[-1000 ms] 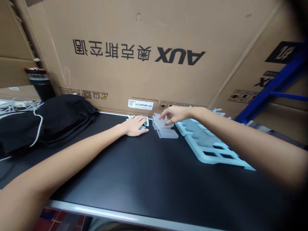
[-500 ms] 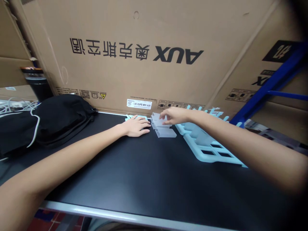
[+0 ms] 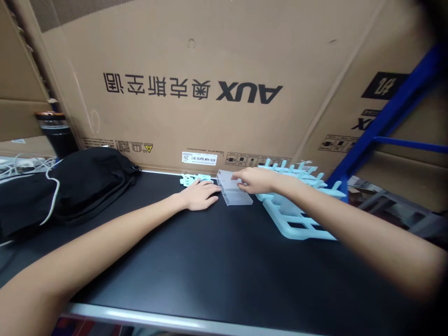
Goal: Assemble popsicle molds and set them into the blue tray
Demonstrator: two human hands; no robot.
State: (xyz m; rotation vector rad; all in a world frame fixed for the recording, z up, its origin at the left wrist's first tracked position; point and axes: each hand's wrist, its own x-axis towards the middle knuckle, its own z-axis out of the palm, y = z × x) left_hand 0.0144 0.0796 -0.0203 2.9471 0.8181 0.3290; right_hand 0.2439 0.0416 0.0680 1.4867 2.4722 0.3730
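Two or more clear plastic boxes (image 3: 238, 198) lie side by side on the black table, near its back edge. My left hand (image 3: 202, 194) rests palm down just left of them, fingers spread, fingertips at their near-left ends. My right hand (image 3: 257, 180) reaches in from the right, its bent fingers apart and touching the right part of the boxes. Just behind my left hand lies a small pile of light-blue plastic pieces (image 3: 189, 179). A light-blue rack with upright pegs (image 3: 287, 231) sits to the right, partly covered by my right forearm.
A large cardboard box (image 3: 157, 121) stands against the table's back edge. On the left are a black bag (image 3: 94, 179), a dark cup (image 3: 59, 137) and white cables (image 3: 52, 182). A blue metal frame (image 3: 381, 123) rises at the right.
The nearest clear box, which stuck out to the right, now lines up more evenly with the others. Both hands stay nearly in place; the view has tilted slightly upward.
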